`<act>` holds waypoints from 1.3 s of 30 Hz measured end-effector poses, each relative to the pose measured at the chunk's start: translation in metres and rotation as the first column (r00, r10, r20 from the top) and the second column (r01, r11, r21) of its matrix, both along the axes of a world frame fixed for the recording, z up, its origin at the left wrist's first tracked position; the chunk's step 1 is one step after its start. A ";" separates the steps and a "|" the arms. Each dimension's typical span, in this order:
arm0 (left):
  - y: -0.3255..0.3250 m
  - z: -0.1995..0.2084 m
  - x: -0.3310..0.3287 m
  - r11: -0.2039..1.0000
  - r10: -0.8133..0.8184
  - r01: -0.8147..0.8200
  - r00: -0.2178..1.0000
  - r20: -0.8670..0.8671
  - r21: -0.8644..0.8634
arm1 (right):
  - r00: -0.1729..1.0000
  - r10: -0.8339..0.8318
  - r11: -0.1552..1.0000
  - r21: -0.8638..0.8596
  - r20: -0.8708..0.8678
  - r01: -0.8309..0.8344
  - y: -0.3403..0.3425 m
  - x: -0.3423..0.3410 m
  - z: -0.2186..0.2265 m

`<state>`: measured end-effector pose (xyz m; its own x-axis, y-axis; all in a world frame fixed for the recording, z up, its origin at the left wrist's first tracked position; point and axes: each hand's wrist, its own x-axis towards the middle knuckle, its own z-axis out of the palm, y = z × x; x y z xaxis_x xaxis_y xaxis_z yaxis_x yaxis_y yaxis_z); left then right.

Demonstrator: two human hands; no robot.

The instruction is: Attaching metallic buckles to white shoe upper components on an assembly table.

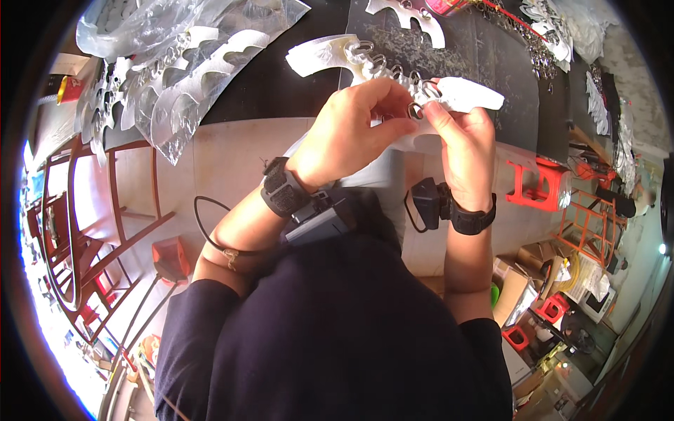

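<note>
A white cut-out card [472,95] with metal rings along its scalloped edge lies across the dark table's near side. Both hands meet at one metal ring [415,111] by the card's edge. My left hand [354,130] is closed, its thumb and forefinger pinched close to that ring; its other fingertips are partly hidden. My right hand [463,147] is closed too, with the thumb against the ring and the fingers over the card. Further left along the card, several more rings [379,62] stand up from white bunched material. Each wrist wears a black strap with a small device.
Clear plastic sheeting [232,70] covers more white cut-out cards at the left of the dark table [281,88]. Another ringed card [425,28] lies at the back. Metal rings [540,59] hang in bunches at the far right. A red stool [540,186] stands right, wooden chair frames [116,203] left.
</note>
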<state>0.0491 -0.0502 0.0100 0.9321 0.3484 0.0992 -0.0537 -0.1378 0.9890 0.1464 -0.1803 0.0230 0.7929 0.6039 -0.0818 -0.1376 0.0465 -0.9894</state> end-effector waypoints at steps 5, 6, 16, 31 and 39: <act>-0.001 0.005 0.006 0.985 0.037 -0.051 0.996 -0.085 -0.164 | 0.985 0.105 0.994 0.007 -0.140 -0.105 -0.001 0.000 0.003; -0.001 0.001 0.008 0.985 0.040 -0.053 0.996 -0.085 -0.165 | 0.945 0.110 0.991 0.110 -0.308 -0.080 -0.001 -0.001 0.006; -0.005 0.000 0.006 0.836 0.210 -0.186 0.978 -0.012 -0.516 | 0.988 0.143 0.990 0.000 -0.063 -0.143 -0.004 -0.006 0.001; -0.002 -0.014 0.005 0.512 0.097 -0.051 0.995 -0.001 -0.858 | 0.934 0.327 0.944 0.003 -0.142 -0.330 -0.002 0.011 0.010; -0.007 -0.012 0.003 0.594 0.144 -0.036 0.988 0.062 -0.804 | 0.970 0.241 0.960 -0.142 -0.028 -0.243 0.002 0.003 0.016</act>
